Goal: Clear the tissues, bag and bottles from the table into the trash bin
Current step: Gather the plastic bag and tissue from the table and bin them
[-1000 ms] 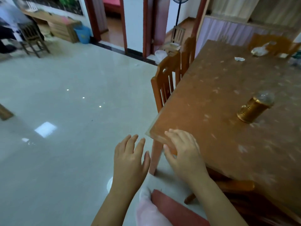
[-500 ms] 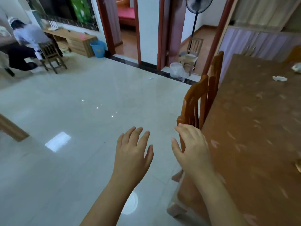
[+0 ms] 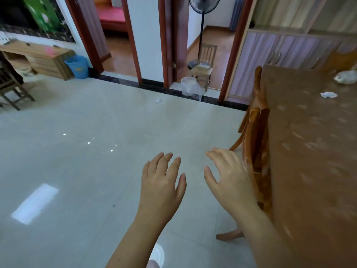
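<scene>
Seen from above through a head-worn camera, two bare hands float over a pale tiled floor in the lower middle of the frame. The left hand (image 3: 161, 187) and the right hand (image 3: 229, 179) both have their fingers spread wide and hold nothing; the right one hangs just beside the back of a wooden chair (image 3: 256, 151) tucked against the table (image 3: 309, 161), which fills the right side of the frame under a brown patterned cover. The task's things in view lie far up the table toward the upper right, well apart from both hands: a small crumpled tissue (image 3: 328, 94) and, beyond it at the frame's edge, a larger whitish crumpled bundle (image 3: 345, 79) — too blurred to say whether it is tissue or the bag. No bottles show. The tissue is likely almost weightless and soft, so a light pinch anywhere on its bunched top should lift it; it cannot break, though a loose hold could let it flutter away. Two likely bins stand at the far wall — a blue one (image 3: 77, 67) at upper left, and a clear-lined one (image 3: 190, 86) by the doorway at upper centre.
</scene>
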`<state>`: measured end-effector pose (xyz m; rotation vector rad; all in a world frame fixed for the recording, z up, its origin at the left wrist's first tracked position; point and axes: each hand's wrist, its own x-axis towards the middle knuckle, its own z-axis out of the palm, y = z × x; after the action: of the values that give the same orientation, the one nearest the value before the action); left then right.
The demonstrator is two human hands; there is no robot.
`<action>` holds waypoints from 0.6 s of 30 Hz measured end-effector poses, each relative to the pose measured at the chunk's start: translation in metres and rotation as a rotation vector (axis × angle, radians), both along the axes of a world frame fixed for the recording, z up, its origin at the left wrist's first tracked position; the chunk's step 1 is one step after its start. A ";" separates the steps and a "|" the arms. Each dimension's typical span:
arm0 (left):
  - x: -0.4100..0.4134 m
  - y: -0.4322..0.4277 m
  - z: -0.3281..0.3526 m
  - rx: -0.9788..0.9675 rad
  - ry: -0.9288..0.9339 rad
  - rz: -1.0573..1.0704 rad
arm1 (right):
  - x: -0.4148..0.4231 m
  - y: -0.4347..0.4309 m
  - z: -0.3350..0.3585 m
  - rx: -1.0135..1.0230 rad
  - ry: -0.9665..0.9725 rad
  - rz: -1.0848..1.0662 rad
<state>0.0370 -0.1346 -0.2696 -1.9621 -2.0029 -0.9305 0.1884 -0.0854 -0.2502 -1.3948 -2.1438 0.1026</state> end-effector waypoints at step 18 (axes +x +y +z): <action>-0.048 0.297 0.016 0.001 -0.036 -0.435 | -0.043 0.235 0.001 0.112 0.029 -0.352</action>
<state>-0.0109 0.1628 -0.2536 -2.4498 -1.6138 -1.0549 0.1452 0.1494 -0.2495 -1.6661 -1.8193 -0.1295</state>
